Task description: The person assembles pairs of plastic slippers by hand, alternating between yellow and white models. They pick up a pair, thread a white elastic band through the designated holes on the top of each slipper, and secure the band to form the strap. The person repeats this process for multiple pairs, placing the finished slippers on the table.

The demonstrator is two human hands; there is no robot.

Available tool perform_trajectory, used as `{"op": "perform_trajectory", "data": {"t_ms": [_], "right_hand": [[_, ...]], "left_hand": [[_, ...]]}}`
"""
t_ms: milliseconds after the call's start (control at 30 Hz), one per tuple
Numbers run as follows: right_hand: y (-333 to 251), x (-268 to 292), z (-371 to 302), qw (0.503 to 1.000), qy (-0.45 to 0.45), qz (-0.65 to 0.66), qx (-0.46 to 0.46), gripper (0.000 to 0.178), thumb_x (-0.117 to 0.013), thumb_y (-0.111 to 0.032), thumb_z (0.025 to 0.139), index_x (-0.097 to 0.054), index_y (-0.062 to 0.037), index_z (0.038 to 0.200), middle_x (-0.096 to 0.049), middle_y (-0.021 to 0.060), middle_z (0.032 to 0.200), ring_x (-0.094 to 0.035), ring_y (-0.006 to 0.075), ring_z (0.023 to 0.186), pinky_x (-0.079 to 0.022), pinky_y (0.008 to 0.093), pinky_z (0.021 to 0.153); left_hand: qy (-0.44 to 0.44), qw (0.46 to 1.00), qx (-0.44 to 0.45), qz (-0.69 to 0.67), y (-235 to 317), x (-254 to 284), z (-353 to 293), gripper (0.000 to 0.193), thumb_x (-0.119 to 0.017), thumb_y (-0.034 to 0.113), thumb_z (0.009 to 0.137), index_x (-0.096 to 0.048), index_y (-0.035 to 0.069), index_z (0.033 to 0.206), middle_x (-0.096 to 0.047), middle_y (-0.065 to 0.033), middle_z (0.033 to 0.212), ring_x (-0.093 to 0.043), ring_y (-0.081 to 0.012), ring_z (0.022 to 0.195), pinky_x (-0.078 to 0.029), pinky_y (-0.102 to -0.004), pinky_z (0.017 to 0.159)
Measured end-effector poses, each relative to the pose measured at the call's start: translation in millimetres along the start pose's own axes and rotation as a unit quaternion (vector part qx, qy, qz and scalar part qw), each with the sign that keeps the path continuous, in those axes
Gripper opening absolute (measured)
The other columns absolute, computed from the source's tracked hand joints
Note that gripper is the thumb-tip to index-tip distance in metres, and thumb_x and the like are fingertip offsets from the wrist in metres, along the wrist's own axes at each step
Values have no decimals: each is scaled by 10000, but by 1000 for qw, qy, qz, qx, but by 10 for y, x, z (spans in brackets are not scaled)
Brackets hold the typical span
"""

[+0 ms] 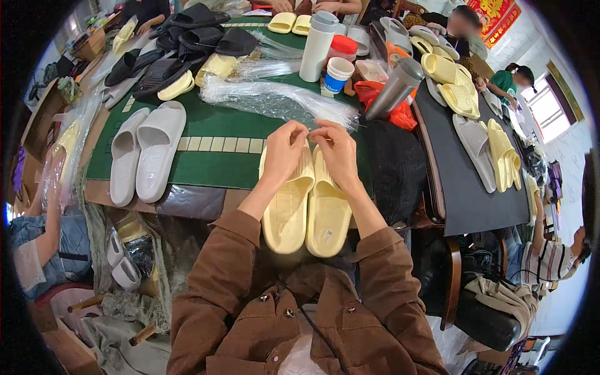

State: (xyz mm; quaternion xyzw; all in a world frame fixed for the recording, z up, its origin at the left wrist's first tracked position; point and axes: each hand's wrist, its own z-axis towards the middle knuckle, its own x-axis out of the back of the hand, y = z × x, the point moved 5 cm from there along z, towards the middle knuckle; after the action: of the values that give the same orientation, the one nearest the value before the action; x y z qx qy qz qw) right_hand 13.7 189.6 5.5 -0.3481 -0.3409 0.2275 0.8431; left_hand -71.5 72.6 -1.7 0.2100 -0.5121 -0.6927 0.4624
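A pair of pale yellow slide slippers (329, 215) lies side by side in front of me, heels toward me and overhanging the near table edge. My left hand (285, 153) is over the left slipper's strap, fingers pinched. Opposite it, my right hand (336, 150) rests over the right slipper's strap with thumb and fingertips drawn together. The two sets of fingertips almost meet above the toes; whatever is between them is too small to make out. Just beyond lies a bundle of thin clear plastic strands (275, 100).
Grey slippers (161, 150) stand on the green mat (206, 170) at left, with black slippers (197, 37) piled behind. A white tumbler (319, 47), a paper cup (338, 75) and a steel tumbler (395, 87) stand beyond my right hand. More slippers lie on the dark right-hand table (465, 194); co-workers sit around.
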Motion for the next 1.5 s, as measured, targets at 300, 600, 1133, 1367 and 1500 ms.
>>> {"op": "perform_trajectory", "data": {"t_ms": [300, 600, 1133, 1367, 1500], "right_hand": [[-2, -6, -21, 998, 7, 48, -37, 105, -606, -12, 865, -657, 29, 947, -664, 140, 923, -688, 222, 770, -543, 302, 688], [-71, -15, -20, 999, -2, 31, -23, 111, -614, -21, 867, -667, 26, 952, -664, 147, 901, -684, 227, 720, -551, 310, 688], [-56, -12, -16, 989, -2, 103, -102, 144, -534, -33, 945, -638, 49, 1001, -699, 98, 922, -682, 134, 850, -549, 249, 648], [-85, 197, -2, 979, 133, 138, -70, 153, -495, -45, 968, -622, 35, 994, -697, 99, 985, -667, 129, 796, -560, 262, 592], [21, 191, 31, 944, 111, 292, -104, 153, -447, -114, 1012, -545, 4, 1016, -678, 121, 1019, -672, 164, 831, -538, 250, 619]], "left_hand": [[-12, 998, -44, 50, 82, -16, -23, 82, -606, 62, 857, -627, -12, 885, -609, -130, 779, -601, -233, 666, -471, -333, 629], [-17, 996, -57, 64, 42, -60, -43, 73, -621, 44, 838, -630, -17, 877, -602, -141, 787, -602, -262, 680, -472, -350, 624], [1, 996, -50, 80, 31, -78, -54, 90, -625, 14, 835, -666, -10, 912, -619, -111, 847, -595, -205, 669, -474, -312, 620], [22, 998, -32, 40, 26, -50, -53, 118, -574, -32, 835, -609, -1, 943, -613, -138, 919, -612, -292, 761, -484, -369, 688], [26, 990, -110, 89, 42, -64, -56, 210, -545, -47, 833, -575, 10, 1034, -584, -157, 1099, -586, -336, 987, -473, -390, 827]]}}
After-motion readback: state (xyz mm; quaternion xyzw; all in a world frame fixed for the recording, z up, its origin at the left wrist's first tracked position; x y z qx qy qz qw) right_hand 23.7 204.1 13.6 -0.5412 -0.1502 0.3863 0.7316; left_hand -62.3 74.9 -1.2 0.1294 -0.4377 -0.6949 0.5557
